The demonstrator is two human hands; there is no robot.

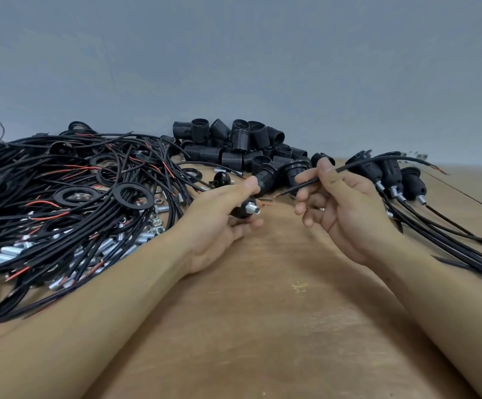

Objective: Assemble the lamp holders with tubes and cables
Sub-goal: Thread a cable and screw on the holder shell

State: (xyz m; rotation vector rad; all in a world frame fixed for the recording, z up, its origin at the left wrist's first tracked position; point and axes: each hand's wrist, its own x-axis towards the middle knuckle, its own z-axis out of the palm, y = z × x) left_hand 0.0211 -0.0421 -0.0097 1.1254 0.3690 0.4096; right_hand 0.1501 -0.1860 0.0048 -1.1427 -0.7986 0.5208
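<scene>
Hands are working above a wooden table (262, 326). The left hand (219, 223) is gripping a black lamp holder cap (241, 210) with fingers curled round it, its threaded metal tube (254, 210) pointing right. The right hand (340, 205) is pinching a black cable (306, 185) between thumb and forefinger, its bare end pointing toward the tube, near but apart. A tangle of cables (61, 197) is lying left, loose holders (234, 145) behind, and finished holders (389, 174) right.
</scene>
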